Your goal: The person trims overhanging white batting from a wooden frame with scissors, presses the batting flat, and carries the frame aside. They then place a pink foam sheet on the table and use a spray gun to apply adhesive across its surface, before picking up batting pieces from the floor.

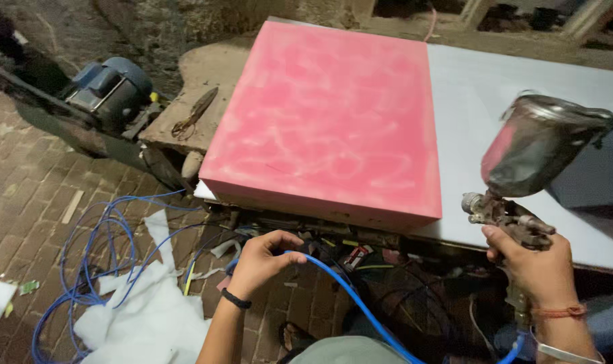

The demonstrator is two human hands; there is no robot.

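Observation:
A thick pink foam block [327, 114] lies on a white board [495, 94], its top streaked with pink spray. My right hand [532, 266] grips a metal spray gun [522, 162] with a cup on top, held to the right of the block's near corner. My left hand [263, 259] is closed around a blue air hose [350, 296] below the block's front edge. The hose runs down toward the base of the spray gun.
A blue electric motor [111, 84] sits at the left on a machine frame. Coils of blue hose [97, 249] and white cloth [144, 310] lie on the brick floor. Scissors [195, 111] rest on a wooden surface beside the block. Clutter lies under the board.

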